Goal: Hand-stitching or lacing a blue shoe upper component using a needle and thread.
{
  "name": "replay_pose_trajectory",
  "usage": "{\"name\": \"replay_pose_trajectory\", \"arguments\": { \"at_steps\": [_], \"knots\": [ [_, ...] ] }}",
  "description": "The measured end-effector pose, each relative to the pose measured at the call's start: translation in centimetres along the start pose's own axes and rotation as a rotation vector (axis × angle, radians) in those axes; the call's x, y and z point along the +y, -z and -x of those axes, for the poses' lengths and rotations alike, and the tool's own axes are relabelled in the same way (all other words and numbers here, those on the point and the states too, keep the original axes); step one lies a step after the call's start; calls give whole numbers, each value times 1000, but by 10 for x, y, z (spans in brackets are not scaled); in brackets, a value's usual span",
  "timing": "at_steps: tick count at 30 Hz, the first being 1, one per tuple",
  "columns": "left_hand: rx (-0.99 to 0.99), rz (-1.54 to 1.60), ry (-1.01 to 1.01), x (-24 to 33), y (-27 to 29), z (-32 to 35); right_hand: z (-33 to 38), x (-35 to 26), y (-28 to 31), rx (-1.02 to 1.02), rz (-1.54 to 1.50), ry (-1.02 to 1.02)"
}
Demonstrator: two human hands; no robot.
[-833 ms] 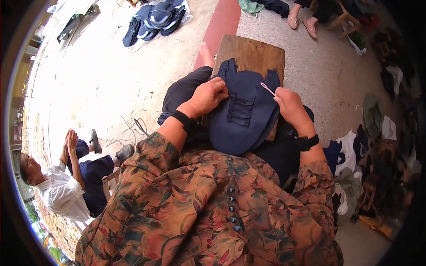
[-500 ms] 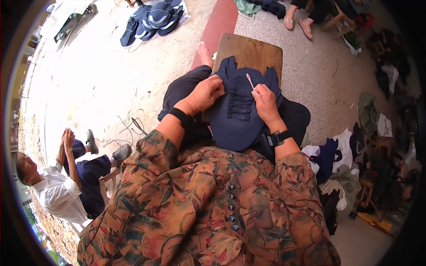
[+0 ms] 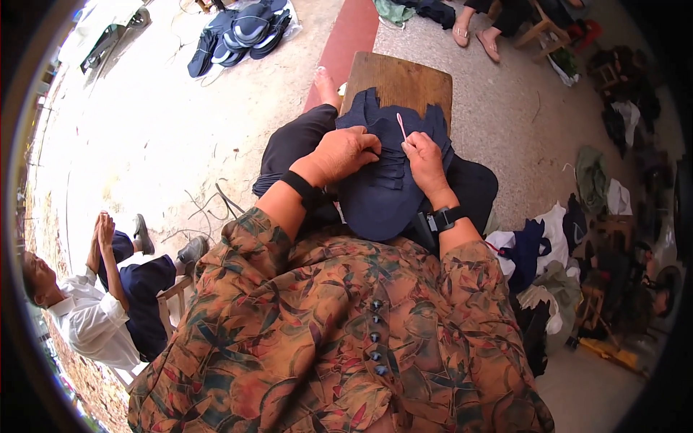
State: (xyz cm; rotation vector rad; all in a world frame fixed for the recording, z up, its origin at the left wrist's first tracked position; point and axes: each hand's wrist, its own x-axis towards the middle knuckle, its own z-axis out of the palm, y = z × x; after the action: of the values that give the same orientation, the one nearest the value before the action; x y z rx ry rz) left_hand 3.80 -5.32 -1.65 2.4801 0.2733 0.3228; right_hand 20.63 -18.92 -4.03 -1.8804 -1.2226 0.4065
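A dark navy, sole-shaped piece of cloth (image 3: 375, 213) lies across my lap and over the near end of a wooden bench (image 3: 404, 78). Several narrow cloth strips (image 3: 390, 173) run crosswise on its middle, and ragged strips fringe its far end. My left hand (image 3: 345, 153), thumb and fingers pinched together, is at the left ends of the crosswise strips; what is between its fingertips is too small to make out. Between the thumb and fingers of my right hand (image 3: 427, 164) is a thin pink tool with a looped end (image 3: 401, 125), pointing up and away over the cloth.
On the left a person in a white shirt (image 3: 97, 317) sits with hands raised together. Dark sole-shaped pieces (image 3: 242, 32) are piled on the ground ahead. Another person's feet (image 3: 476, 40) show at the far right. Heaped cloth (image 3: 552, 245) and small stools lie to my right.
My left hand has shifted right, over the left ends of the strips. My right hand keeps hold of the pink tool, which now points more nearly straight ahead. The whole view has shifted slightly.
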Motion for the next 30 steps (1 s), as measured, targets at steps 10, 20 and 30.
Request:
{"name": "replay_pose_trajectory", "arguments": {
  "at_steps": [10,20,30],
  "knots": [
    [55,86,-73,-6,-3,7,3,-2,-4,62,97,86],
    [103,401,242,-1,-3,23,9,-4,11,29,-256,-14],
    [212,148,199,-2,-10,30,38,0,22,-60,-59,93]
  ]
}}
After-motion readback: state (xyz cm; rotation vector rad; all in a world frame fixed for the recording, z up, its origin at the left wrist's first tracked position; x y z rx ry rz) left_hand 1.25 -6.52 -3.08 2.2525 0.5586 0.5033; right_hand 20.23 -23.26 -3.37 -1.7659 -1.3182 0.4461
